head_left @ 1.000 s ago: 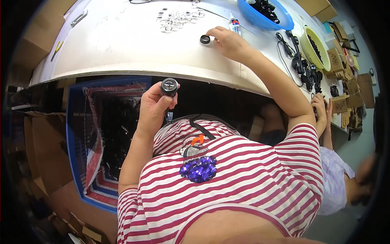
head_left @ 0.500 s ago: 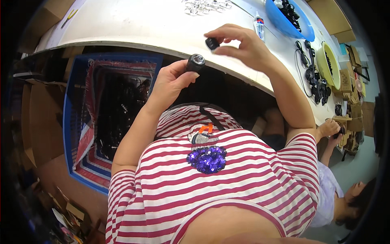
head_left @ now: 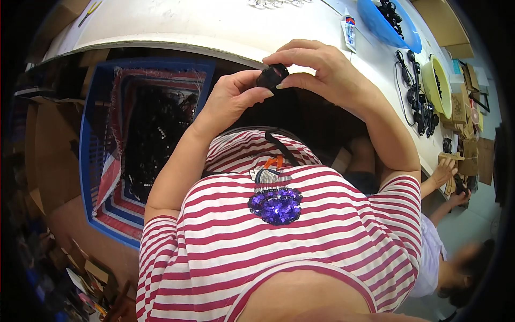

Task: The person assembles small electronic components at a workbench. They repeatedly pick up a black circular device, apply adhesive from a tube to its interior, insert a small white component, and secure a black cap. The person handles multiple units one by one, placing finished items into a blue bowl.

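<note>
Just in front of the table edge, my two hands meet at a small black cylindrical part (head_left: 268,78) that looks like a flashlight body. My left hand (head_left: 230,99) is closed round its lower end, thumb along the near side. The fingers and thumb of my right hand (head_left: 322,70) pinch the upper end, where a short black cap (head_left: 280,70) sits against the body. Whether the cap is seated or only touching, I cannot tell. The shiny round end of the body is now hidden.
A white table (head_left: 161,27) bears a glue tube (head_left: 348,33), a blue basin (head_left: 406,37) of black parts, black cables (head_left: 413,96) and a yellow basin (head_left: 431,80). Below left stands a lined blue crate (head_left: 86,155) of black items. A co-worker's hand (head_left: 444,170) works at right.
My right hand has come down and left, bringing the black cap onto the cylinder in my left hand. My left hand has risen slightly. The co-worker's hands have shifted.
</note>
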Demonstrator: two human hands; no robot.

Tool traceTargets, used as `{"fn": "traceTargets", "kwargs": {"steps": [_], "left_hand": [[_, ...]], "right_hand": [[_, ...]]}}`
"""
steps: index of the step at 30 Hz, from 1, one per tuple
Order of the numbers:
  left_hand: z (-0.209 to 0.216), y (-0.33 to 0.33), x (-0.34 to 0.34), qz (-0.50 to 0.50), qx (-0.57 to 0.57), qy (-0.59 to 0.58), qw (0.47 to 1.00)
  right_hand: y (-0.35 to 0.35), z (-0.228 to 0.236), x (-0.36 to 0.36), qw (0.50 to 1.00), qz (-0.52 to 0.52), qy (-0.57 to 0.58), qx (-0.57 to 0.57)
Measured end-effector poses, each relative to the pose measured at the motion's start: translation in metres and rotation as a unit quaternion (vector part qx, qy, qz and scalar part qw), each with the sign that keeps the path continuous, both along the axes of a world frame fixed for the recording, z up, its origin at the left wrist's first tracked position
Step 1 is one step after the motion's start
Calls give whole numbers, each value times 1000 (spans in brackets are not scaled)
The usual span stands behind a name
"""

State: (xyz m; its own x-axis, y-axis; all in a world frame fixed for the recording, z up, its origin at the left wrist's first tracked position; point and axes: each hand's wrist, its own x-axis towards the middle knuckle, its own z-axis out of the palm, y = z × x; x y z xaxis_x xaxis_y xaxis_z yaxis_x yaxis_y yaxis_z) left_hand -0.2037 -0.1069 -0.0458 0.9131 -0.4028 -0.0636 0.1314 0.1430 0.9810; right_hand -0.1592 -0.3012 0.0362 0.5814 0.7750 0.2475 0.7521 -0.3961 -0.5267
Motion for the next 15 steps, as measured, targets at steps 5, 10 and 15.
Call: {"fn": "traceTargets", "kwargs": {"steps": [5, 10, 15], "left_hand": [[3, -8, -4, 45, 16, -44, 998], [4, -3, 1, 19, 46, -36, 998], [-1, -6, 3, -5, 37, -65, 997]], "right_hand": [[2, 5, -9, 991, -84, -23, -102], [-2, -5, -11, 997, -75, 18, -27], [-4, 3, -11, 986, -101, 3, -136]]}}
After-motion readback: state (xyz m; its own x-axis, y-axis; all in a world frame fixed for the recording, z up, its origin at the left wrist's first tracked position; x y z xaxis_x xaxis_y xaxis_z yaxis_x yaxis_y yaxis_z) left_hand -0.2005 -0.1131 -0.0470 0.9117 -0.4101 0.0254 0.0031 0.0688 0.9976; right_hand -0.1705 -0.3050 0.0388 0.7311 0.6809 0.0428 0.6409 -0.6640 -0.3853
